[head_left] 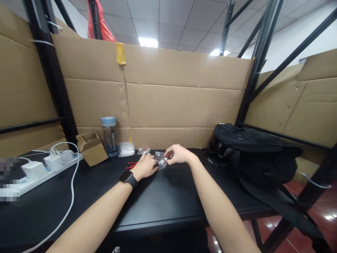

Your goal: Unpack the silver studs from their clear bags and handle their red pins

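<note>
A small clear plastic bag (160, 163) lies on the black table between my two hands. My left hand (145, 166), with a black watch on its wrist, is closed at the bag's left edge, fingers bent down on it. My right hand (179, 154) pinches a small red piece (167, 155) at the bag's right side; most of that piece is hidden by the fingers. Several thin red pieces (131, 165) lie just left of my left hand. Behind that hand sits a second clear bag (143, 151) with something red in it.
A water bottle (110, 137), an open cardboard box (92, 148) and a white packet (126, 149) stand at the back left. A white power strip (56, 165) with chargers and a cable is at far left. A black backpack (258, 158) occupies the right. Cardboard panels (168, 105) close the back.
</note>
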`<state>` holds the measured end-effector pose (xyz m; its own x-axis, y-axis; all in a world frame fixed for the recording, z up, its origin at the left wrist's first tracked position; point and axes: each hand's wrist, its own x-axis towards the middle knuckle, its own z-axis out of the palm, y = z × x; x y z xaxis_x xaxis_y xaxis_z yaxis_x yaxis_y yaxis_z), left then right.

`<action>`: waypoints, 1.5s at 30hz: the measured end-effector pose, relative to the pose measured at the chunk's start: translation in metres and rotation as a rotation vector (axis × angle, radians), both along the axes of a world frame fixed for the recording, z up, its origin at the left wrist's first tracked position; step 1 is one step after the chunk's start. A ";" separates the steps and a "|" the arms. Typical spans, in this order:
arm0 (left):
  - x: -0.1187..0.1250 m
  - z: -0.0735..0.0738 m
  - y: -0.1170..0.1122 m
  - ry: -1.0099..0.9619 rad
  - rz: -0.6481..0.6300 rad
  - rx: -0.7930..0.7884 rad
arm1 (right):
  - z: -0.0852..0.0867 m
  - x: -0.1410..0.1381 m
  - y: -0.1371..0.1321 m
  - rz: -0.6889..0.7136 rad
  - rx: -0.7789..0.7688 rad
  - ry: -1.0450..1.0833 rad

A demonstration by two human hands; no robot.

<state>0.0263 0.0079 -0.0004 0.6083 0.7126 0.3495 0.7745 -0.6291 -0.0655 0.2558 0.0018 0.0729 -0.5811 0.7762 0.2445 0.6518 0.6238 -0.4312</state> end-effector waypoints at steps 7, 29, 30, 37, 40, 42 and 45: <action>0.003 0.001 0.001 -0.058 -0.032 -0.110 | -0.010 -0.008 0.002 -0.021 -0.083 -0.198; 0.005 0.005 -0.003 -0.018 0.002 -0.116 | -0.023 -0.027 0.003 -0.212 0.011 -0.359; 0.005 0.005 -0.004 -0.022 -0.001 -0.126 | -0.024 -0.028 0.003 -0.219 0.009 -0.358; 0.002 0.003 -0.003 -0.046 -0.009 -0.194 | -0.024 -0.023 0.005 -0.134 0.001 -0.332; 0.000 0.001 -0.001 -0.054 -0.025 -0.228 | -0.026 -0.021 0.009 -0.085 -0.020 -0.315; -0.001 0.000 0.001 -0.059 -0.039 -0.240 | -0.030 -0.021 0.012 -0.065 -0.013 -0.281; -0.002 -0.001 0.003 -0.061 -0.047 -0.247 | -0.036 -0.026 0.015 -0.070 0.014 -0.249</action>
